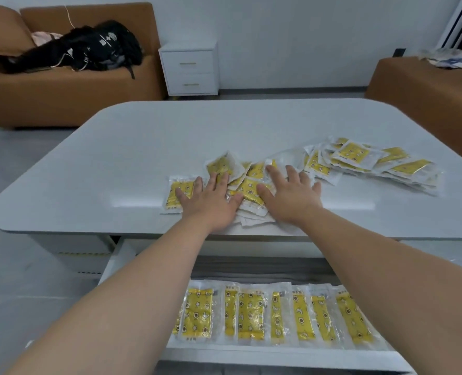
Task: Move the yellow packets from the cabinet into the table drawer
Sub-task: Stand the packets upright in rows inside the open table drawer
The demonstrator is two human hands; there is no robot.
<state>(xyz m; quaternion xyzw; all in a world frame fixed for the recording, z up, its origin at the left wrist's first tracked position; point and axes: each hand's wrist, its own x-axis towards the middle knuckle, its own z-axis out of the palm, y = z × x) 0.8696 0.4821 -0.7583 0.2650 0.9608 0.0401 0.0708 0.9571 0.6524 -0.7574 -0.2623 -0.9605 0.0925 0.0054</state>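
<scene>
The fingers of the left hand (pixel 210 201) are straight and spread, pressed flat on a pile of yellow packets (pixel 248 189) at the near edge of the table (pixel 116 158), grasping nothing. The right hand (pixel 292 198) lies on the same pile, fingers likewise extended, palm down. A single packet (pixel 171 203) lies under the left hand's outermost finger. A second pile (pixel 359 161) sits on the table's right part. Below the table's near edge, the drawer (pixel 278 355) stands pulled out and holds a row of packets (pixel 251 315) laid side by side. The packet print shows stars and moons; the text is illegible. Beyond the table's far edge stands a white two-drawer cabinet (pixel 189 67).
</scene>
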